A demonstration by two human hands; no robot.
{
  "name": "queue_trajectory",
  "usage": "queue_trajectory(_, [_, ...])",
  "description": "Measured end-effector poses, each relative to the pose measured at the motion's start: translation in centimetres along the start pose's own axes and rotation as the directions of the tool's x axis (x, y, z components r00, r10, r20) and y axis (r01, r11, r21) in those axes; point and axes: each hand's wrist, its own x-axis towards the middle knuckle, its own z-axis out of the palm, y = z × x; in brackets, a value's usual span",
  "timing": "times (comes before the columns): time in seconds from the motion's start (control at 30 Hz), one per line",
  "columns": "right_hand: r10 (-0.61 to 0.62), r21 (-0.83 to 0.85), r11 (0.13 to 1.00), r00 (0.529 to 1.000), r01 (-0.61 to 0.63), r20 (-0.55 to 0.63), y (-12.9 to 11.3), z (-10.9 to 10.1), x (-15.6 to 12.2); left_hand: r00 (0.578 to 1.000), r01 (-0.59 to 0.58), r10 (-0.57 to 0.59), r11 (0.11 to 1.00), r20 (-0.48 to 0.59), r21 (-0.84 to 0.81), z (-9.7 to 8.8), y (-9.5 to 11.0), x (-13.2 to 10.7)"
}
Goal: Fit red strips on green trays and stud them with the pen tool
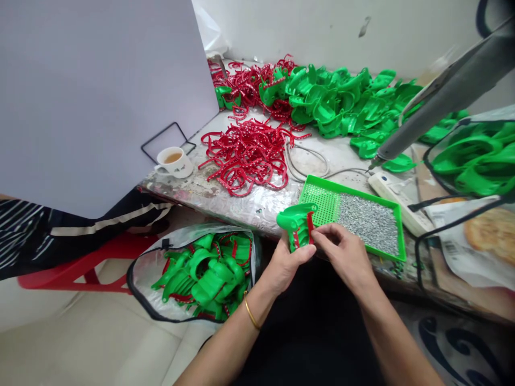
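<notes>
My left hand (287,265) is closed around a curved green plastic part (295,217), held up over the table's front edge. A red strip (310,228) with white dots is fitted along that part. Thumb and fingers of my right hand (341,249) are pinched together right beside the strip; whatever is between them is too small or hidden to make out. Just behind my right hand lies a shallow green tray (350,187), its right side filled with small silvery screws (368,220).
Loose red strips (251,153) and a heap of green parts (333,99) cover the back of the table. An electric screwdriver (442,94) hangs at the right above a power strip (402,203). At left are a cup (175,162) and a bag (137,273) of assembled parts.
</notes>
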Motion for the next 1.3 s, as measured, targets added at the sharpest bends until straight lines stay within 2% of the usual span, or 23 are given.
queue_trajectory(0.47, [-0.021, 0.036, 0.999, 1.000, 0.021, 0.021, 0.9, 0.2, -0.1, 0.998, -0.001, 0.002, 1.000, -0.058, 0.023, 0.2, -0.1, -0.3])
queue_trajectory(0.73, [-0.020, 0.029, 0.999, 0.999, 0.019, 0.034, 1.2, 0.2, -0.2, 0.995, -0.030, 0.041, 0.992, -0.088, 0.126, 0.1, -0.4, -0.4])
queue_trajectory(0.8, [-0.019, 0.068, 0.998, 0.999, 0.016, 0.049, 1.1, 0.1, -0.3, 0.997, -0.005, 0.011, 0.997, -0.070, 0.078, 0.1, -0.1, -0.4])
queue_trajectory(0.93, [-0.029, 0.231, 0.973, 0.995, 0.005, 0.100, 0.8, 0.0, -0.6, 0.996, 0.082, -0.078, 0.984, 0.034, -0.159, 0.2, 0.9, -0.4])
queue_trajectory(1.07, [-0.031, 0.351, 0.936, 0.998, 0.007, 0.061, 1.0, 0.0, -0.9, 0.985, 0.166, -0.145, 0.937, 0.091, -0.309, 0.2, 1.3, -0.5])
queue_trajectory(1.2, [-0.045, 0.352, 0.936, 0.998, 0.025, 0.049, 1.4, -0.1, -1.8, 0.970, 0.235, -0.180, 0.852, 0.161, -0.468, 0.2, 0.5, -0.8])
queue_trajectory(1.3, [-0.069, 0.308, 0.951, 0.990, 0.030, 0.119, 1.3, -1.2, -2.1, 0.958, 0.286, -0.224, 0.790, 0.179, -0.542, 0.1, -0.3, -0.9])
